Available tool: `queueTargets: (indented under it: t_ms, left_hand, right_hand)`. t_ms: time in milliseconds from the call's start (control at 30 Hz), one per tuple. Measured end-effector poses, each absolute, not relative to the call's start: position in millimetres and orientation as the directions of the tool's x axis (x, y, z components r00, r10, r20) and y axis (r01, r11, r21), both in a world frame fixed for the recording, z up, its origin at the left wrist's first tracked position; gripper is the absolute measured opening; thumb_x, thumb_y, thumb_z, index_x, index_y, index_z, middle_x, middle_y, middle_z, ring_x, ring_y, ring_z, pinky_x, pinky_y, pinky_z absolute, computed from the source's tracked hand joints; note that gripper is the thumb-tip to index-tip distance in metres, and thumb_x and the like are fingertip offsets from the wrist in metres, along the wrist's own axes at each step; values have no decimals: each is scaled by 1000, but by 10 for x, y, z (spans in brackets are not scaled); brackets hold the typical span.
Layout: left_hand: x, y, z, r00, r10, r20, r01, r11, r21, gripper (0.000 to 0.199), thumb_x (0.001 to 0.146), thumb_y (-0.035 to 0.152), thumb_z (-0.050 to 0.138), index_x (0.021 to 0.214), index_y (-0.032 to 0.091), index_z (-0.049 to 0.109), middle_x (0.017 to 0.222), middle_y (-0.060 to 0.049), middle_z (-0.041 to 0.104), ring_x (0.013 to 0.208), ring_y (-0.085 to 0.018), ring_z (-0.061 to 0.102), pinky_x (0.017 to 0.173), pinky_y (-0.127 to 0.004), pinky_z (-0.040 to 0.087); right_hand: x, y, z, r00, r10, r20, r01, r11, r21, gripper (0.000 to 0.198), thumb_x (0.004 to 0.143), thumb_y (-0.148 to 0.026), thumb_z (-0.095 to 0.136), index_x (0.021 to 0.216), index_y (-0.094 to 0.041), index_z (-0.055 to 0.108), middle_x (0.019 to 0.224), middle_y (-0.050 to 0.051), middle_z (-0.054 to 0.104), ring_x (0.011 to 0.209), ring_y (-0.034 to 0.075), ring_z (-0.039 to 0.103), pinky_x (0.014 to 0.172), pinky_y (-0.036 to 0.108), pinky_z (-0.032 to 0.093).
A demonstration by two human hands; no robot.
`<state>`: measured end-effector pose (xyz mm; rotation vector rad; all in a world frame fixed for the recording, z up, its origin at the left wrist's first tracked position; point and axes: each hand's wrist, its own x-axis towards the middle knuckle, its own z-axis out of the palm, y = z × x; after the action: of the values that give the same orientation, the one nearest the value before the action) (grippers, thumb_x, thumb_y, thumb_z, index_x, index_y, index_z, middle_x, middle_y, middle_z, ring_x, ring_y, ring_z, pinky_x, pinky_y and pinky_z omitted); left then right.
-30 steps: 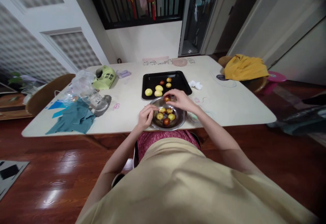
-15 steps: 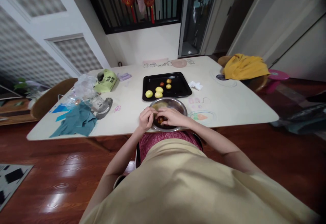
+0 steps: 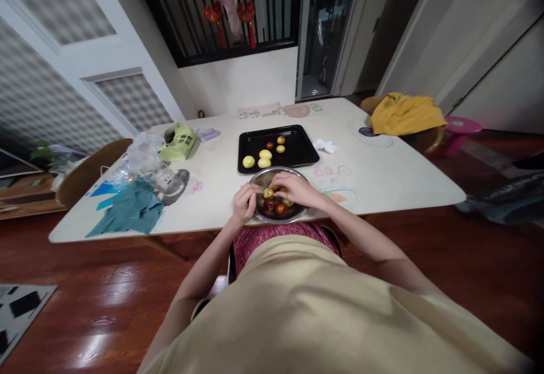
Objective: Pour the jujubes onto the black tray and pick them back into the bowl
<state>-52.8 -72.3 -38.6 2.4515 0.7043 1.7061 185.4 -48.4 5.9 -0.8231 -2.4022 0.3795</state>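
I should handle the fruit (image 3: 281, 209) gently in the bowl (image 3: 262, 179), my left hand (image 3: 245, 202) curled, right hand (image 3: 294, 189) arched, any pinch unclear

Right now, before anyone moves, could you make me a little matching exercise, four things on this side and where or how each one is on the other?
Things
1. Metal bowl
2. Tray
3. Stool
4. Teal cloth

Places and looks
A. Pink, past the right edge of the table
B. Crumpled, on the table's left side
C. Round fruits inside, right hand over it
D. Black, just beyond the bowl

Pairs: 1-C, 2-D, 3-A, 4-B
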Motion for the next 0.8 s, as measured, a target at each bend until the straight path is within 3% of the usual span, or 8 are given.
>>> queueTargets:
  t_ms: [167,300,400,533,800]
  left_hand:
    - [-534,-718,-399,279,412,868,312,-893,323,32,112,23,41,102,17,72,96,-9,76,94,-21,72,84,-36,58]
    - [-528,-723,-396,281,407,869,296,-898,325,30,111,20,42,104,18,71,96,-9,76,95,-21,72,84,-36,58]
    - [-523,-728,-394,285,416,864,305,-894,329,32,112,21,41,102,18,71,96,-9,76,94,-21,72,83,-36,58]
    - [-526,-730,-401,291,445,847,321,-879,351,35,113,25,40,101,18,72,95,-10,76,93,-22,72,82,-37,59]
    - [-521,-728,-418,294,449,844,307,-880,361,35,113,26,40,102,18,72,96,-10,76,94,-22,72,83,-38,59]
  right_hand:
    - [2174,5,74,-432,715,549,591,685,-427,18,98,-18,63,105,-21,79,107,9,77,104,27,70,93,40,57]
    - [2291,542,8,-326,802,501,752,541,-377,27,95,-13,63,115,-20,78,120,12,75,113,29,69,100,44,58]
    - [2250,863,-54,-327,853,407,823,469,-321,38,95,-11,62,130,-18,73,135,13,71,126,31,64,108,47,56]
    - [2107,1108,-109,-412,863,293,836,486,-255,49,96,-8,59,144,-16,66,151,15,63,137,30,57,115,46,52]
    - [2008,1164,-115,-407,871,275,853,470,-228,41,90,-7,66,129,-17,71,140,17,67,129,33,60,106,46,56]
